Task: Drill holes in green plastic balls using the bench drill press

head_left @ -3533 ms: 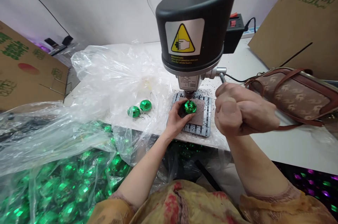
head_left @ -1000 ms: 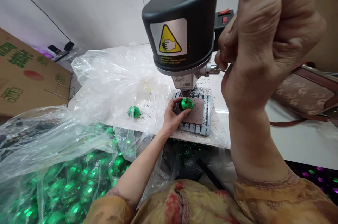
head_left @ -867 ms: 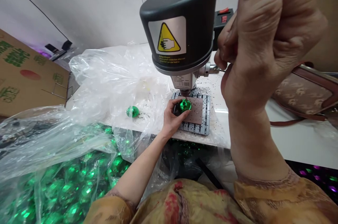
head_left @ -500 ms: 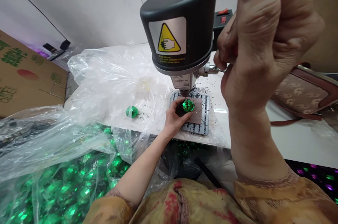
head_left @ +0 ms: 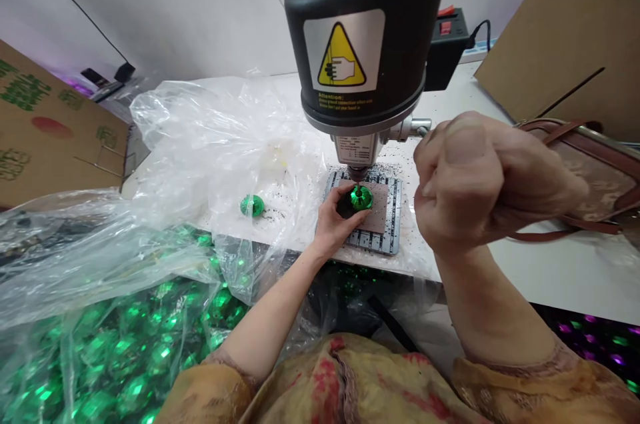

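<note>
A black bench drill [head_left: 367, 37] stands on the white table [head_left: 550, 271]. My left hand [head_left: 337, 217] pinches a shiny green faceted bead [head_left: 361, 197] on the brown pad of the slotted metal base plate [head_left: 393, 237], right under the drill bit, whose tip touches the bead. My right hand [head_left: 475, 184] is a closed fist around the drill's feed lever, which is hidden inside the fist; only its metal hub shows by the drill head. A second green bead [head_left: 252, 205] lies on clear plastic to the left.
Crumpled clear plastic sheet [head_left: 215, 151] covers the table's left part. A plastic bag of several green beads [head_left: 115, 344] sits at lower left. Cardboard boxes [head_left: 45, 131] stand left and right. A brown handbag [head_left: 585, 177] lies on the right. Dark shavings litter the table around the plate.
My right fist has swung down from high beside the drill head to table height, and the bit has come down onto the bead. Compared with 3.5 s ago, one loose bead remains on the plastic.
</note>
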Tool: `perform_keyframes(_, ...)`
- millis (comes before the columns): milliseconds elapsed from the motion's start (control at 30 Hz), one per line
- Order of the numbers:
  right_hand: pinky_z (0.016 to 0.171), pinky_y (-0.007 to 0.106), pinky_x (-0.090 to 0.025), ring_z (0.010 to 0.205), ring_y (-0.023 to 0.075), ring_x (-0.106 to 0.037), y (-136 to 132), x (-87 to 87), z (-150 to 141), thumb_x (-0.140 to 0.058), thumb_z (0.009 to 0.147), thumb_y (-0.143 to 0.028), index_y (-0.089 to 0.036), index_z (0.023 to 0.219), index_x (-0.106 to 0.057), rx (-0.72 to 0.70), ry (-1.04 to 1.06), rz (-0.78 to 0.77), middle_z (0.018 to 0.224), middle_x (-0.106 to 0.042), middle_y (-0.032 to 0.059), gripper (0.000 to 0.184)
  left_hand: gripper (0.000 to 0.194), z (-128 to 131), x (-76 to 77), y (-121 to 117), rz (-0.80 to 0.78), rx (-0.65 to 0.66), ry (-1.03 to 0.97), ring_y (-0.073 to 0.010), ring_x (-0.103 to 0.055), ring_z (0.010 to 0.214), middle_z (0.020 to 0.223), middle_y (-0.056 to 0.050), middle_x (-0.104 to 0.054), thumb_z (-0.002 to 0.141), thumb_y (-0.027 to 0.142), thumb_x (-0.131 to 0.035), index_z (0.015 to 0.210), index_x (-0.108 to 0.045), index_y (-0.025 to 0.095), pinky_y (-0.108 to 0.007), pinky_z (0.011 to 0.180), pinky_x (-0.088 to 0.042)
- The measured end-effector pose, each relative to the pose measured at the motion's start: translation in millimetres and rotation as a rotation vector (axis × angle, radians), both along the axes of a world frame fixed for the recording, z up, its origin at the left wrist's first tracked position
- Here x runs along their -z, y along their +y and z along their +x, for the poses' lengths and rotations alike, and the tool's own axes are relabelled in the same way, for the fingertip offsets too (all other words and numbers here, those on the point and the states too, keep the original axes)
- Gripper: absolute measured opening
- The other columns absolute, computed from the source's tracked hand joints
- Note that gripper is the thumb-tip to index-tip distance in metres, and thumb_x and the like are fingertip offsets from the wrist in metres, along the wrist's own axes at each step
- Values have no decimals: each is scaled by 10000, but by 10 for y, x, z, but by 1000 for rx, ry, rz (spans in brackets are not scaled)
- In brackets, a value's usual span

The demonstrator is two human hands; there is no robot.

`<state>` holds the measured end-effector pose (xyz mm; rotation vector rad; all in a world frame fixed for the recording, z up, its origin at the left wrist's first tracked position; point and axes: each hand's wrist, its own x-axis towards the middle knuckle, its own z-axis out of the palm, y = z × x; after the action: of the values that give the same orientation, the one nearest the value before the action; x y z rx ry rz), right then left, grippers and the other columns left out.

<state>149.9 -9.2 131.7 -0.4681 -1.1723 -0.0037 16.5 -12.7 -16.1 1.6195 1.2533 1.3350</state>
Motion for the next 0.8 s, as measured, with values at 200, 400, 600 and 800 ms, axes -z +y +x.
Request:
perform_keyframes(200,369,326,-280,361,102,-291,85,65,7,-552,863,-218,-188,532,-190,-59,-30,127,435,-249,-39,492,454,-3,-3,-2,-19,-5,-4,-259,-642,1070,1128,-77,-681,709,287,-807,1111,-609,213,-427,950,-518)
perform_keyframes(400,325,300,-267,314,95,-279,132,172,36,-556,855,-272,-199,514,-201,13,-61,164,395,-273,-50,498,523,-10,38,-4,-11,-2,-23,-262,-633,1086,1143,-86,-675,707,329,-813,1169,-596,215,-432,970,-505)
perform_keyframes(600,303,262,-261,299,75,-294,203,230,62,-593,822,-229,-202,524,-229,-111,-136,323,393,-322,-61,471,527,-7,50,5,-2,-4,-24,-260,-629,1115,1158,-81,-675,705,319,-817,1173,-598,216,-428,994,-504)
perform_keyframes(800,343,254,-285,342,57,-325,184,326,70,-550,818,-123,-200,576,-183,-75,-186,351,456,-365,-62,447,522,0,43,-6,1,-4,-30,-254,-625,1143,1195,-89,-670,714,298,-807,1184,-593,217,-435,1020,-493)
